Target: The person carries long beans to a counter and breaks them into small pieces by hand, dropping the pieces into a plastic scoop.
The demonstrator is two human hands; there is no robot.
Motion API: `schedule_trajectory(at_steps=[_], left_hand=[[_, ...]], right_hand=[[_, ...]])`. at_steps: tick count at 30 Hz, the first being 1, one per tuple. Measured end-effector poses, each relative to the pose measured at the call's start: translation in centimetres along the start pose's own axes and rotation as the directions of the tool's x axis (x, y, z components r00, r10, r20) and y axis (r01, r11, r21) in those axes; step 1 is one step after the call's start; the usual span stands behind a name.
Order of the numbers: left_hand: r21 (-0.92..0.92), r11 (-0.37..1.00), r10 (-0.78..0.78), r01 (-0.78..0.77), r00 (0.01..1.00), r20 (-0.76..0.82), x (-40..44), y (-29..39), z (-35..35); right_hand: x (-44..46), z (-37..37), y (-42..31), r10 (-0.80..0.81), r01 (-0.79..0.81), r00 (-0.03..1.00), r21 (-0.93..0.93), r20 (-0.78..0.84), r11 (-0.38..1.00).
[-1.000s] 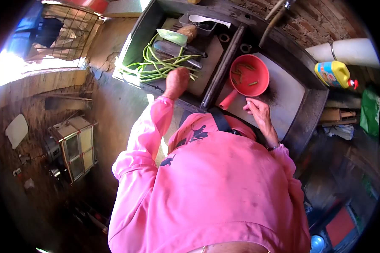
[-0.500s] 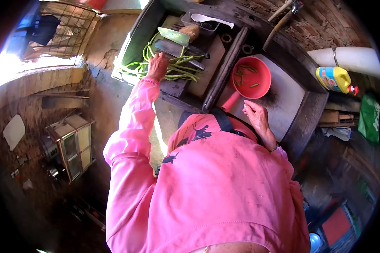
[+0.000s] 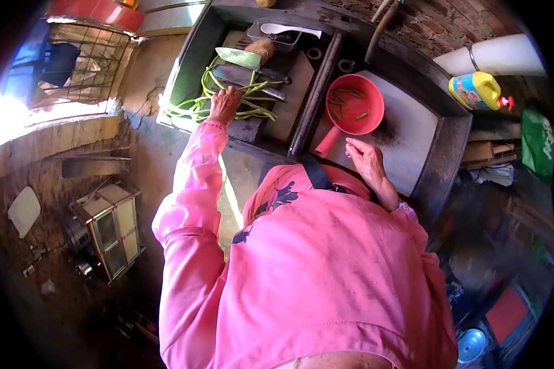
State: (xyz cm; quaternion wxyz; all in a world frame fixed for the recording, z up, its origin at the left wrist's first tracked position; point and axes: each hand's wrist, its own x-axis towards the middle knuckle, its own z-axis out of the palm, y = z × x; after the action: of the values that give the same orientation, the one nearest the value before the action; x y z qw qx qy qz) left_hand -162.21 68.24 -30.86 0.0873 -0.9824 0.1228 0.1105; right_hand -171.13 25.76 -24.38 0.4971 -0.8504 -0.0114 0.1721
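My left hand (image 3: 225,106) is at the near side of a pile of long green beans (image 3: 261,111), its fingers closed around some of the pods. Behind the pile lie a cleaver (image 3: 238,58) and a dark-bladed knife (image 3: 234,75). A red plastic dipper (image 3: 380,111) holds several short bean pieces (image 3: 349,93). Its handle points toward my body. Just beyond the handle, to the right, my right hand (image 3: 368,163) hovers with thumb and fingers pinched together. Whatever might be between those fingertips is too small to make out.
A dark ridge (image 3: 317,92) divides the two sink basins. A clear plastic tub (image 3: 277,37) with a white spoon (image 3: 289,29) and a brown fibrous scrubber (image 3: 260,49) sit at the back left. A yellow bottle (image 3: 477,91) stands right, below a white pipe (image 3: 498,56).
The whole view has shifted, so the sink and its contents appear farther left and slightly higher. My left hand stays at the beans and my right hand stays beside the dipper, still pinched.
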Motion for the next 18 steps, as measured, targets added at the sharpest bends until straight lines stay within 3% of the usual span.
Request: schedule_trajectory(at_steps=[5, 8, 11, 18], left_hand=[[-0.062, 0.997, 0.020, -0.033, 0.979, -0.204, -0.2, -0.5, -1.1], [-0.088, 0.995, 0.012, -0.044, 0.941, -0.338, -1.1, -0.6, -5.8], [-0.138, 0.987, 0.005, -0.079, 0.883, -0.469, -2.8, -0.2, -11.1], [-0.259, 0.942, 0.001, -0.212, 0.775, -0.632, -5.7, 3.9, -19.2]], right_hand=[[-1.3, -1.1, 0.6, 0.029, -0.027, 0.998, 0.032, -0.053, 0.999], [-1.2, -0.9, 2.5, 0.060, -0.064, 0.998, 0.218, 0.023, 0.974], [-0.8, -1.4, -1.5, 0.148, -0.199, 0.975, 0.356, 0.166, 0.913], [0.7, -2.4, -9.9, 0.042, -0.214, 0.954, 0.572, 0.297, 0.792]])
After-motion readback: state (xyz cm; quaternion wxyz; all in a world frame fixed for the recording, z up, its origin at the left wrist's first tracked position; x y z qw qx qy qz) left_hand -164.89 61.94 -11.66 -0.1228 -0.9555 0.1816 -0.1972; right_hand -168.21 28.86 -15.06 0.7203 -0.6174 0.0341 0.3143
